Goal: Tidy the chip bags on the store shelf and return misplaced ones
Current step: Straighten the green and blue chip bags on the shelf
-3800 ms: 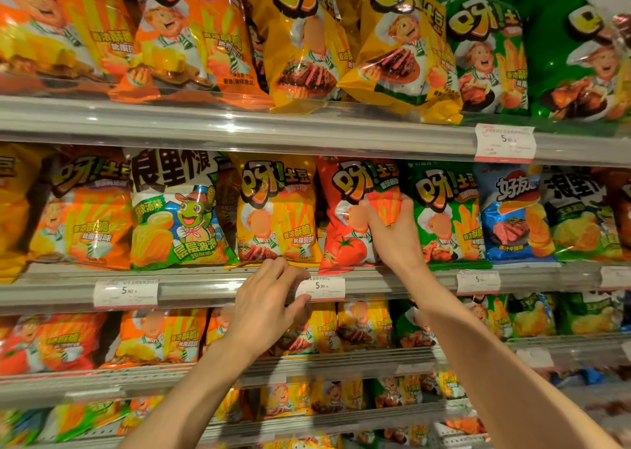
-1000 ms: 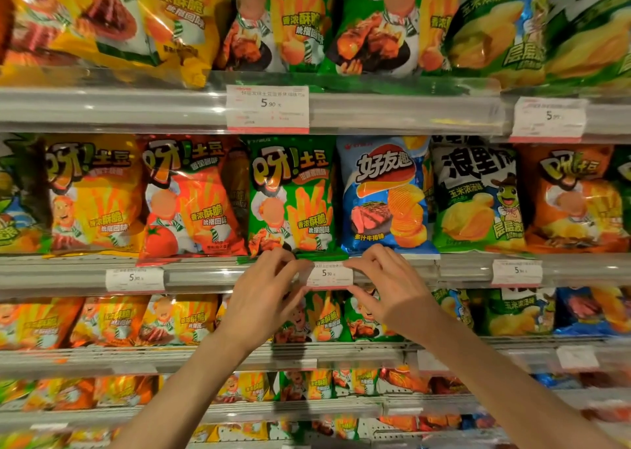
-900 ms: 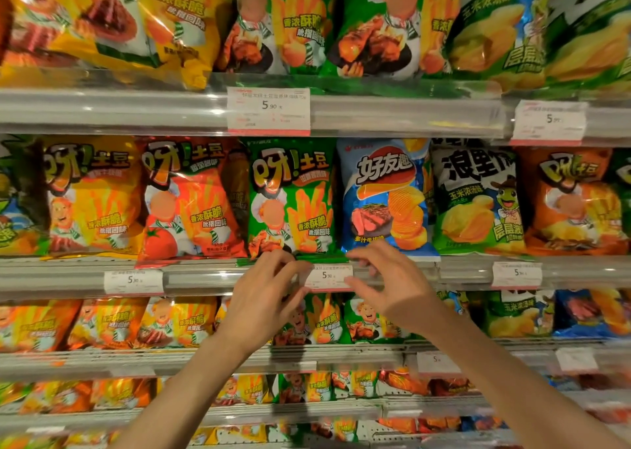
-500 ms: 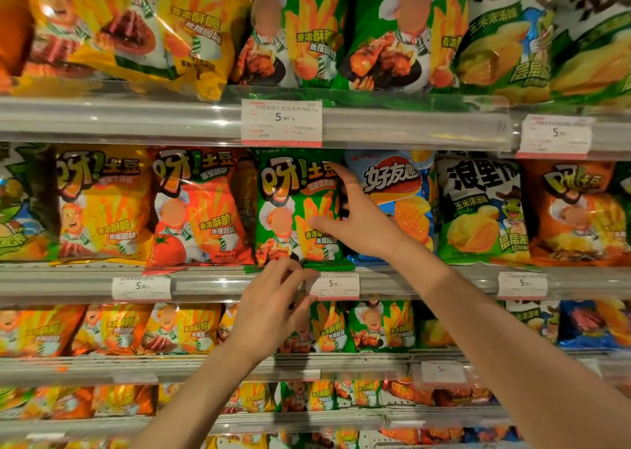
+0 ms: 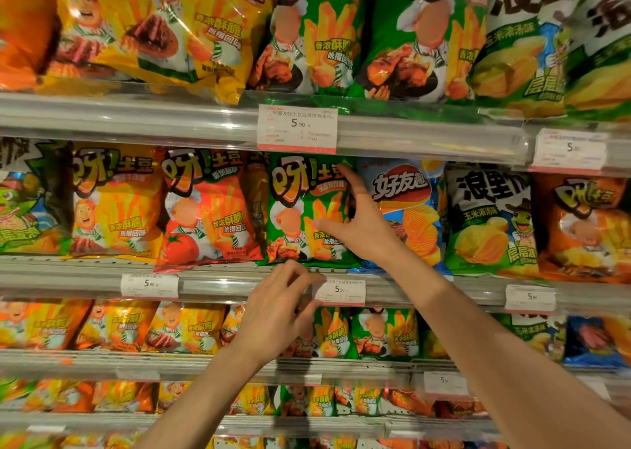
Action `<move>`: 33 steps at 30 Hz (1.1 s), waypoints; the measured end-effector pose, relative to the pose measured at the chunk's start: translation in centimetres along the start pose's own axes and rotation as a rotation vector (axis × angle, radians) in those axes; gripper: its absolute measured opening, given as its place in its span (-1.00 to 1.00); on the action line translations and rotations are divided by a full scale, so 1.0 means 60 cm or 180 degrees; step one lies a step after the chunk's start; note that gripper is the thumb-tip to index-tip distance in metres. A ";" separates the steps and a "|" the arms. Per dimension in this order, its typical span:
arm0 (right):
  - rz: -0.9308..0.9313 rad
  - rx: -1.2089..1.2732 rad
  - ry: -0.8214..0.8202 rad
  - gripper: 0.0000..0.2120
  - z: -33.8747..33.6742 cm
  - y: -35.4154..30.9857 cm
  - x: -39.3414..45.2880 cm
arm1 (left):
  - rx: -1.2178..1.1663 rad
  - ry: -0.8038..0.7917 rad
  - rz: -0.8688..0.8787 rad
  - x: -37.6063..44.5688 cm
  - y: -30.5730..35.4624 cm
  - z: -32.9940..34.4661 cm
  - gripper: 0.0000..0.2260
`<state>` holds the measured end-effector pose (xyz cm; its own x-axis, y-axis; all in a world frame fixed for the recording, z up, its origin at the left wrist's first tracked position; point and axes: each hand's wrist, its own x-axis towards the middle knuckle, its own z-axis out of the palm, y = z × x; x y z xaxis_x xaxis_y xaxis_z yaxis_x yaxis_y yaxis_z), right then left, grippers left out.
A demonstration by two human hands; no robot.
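Observation:
A green chip bag point(image 5: 300, 209) stands on the middle shelf between a red tomato bag point(image 5: 208, 209) and a blue chip bag point(image 5: 409, 203). My right hand point(image 5: 358, 223) grips the green bag's right edge. Its thumb lies across the front, its index finger points up along the edge, and its other fingers sit in the gap by the blue bag. Lower down, my left hand point(image 5: 283, 312) is at the shelf rail point(image 5: 218, 284). Its fingertips are over the top and its thumb is under, pinching the rail at the left end of a price tag point(image 5: 339, 291).
A yellow bag point(image 5: 116, 203) stands left of the red one. A green-and-white corn bag point(image 5: 488, 220) and an orange bag point(image 5: 584, 223) stand to the right. Packed rows of bags fill the shelf above point(image 5: 307, 32) and the shelves below point(image 5: 184, 329). Price tags point(image 5: 297, 127) hang on the rails.
My right hand left the price tag, rose to the green bag and closed on its right edge. My left hand stayed at the rail. The view has come closer.

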<state>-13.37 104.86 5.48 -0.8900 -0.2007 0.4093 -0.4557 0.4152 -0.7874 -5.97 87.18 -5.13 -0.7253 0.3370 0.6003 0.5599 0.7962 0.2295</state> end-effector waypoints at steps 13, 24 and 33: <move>-0.0113 -0.0201 -0.0103 -0.20 -0.029 -0.004 -0.042 | 0.0072 0.0051 -0.0016 -0.004 0.015 -0.002 -0.68; -0.0097 -0.1476 0.0833 -0.41 -0.178 0.081 -0.127 | -0.0043 0.0235 -0.0112 0.012 0.026 0.027 -0.69; 0.0618 -0.0247 0.0547 0.15 -0.177 0.096 -0.067 | 0.0026 0.0224 -0.0165 0.016 0.021 0.028 -0.69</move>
<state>-12.30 117.49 4.17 -0.9425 0.0402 0.3317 -0.2686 0.4993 -0.8237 -6.64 89.35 -5.56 -0.7230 0.2593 0.6403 0.5188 0.8158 0.2555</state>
